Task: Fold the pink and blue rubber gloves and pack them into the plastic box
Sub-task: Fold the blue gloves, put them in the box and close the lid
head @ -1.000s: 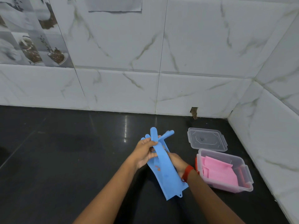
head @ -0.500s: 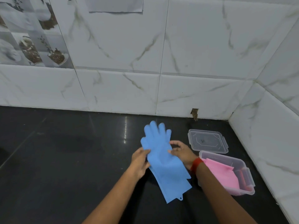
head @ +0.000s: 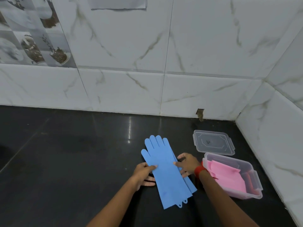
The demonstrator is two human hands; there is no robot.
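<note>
Rubber's limp and tacky: left hand (head: 143, 173) and right hand (head: 188, 163) pinch the blue gloves' (head: 165, 171) edges. I'd fold from the cuffs.

The head camera looks forward and down across the black counter (head: 65, 161), facing the tiled wall (head: 205, 46).

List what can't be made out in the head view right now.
All in the head view:
- Lower of the blue gloves: covered by the upper one; only its right edge and hang tab show.
- Pink gloves in the plastic box: near corner hidden by the right forearm; count unclear.
- Dark mark on the lid: too small to identify.
- Sheet on the wall: cut off by the top edge.
</note>
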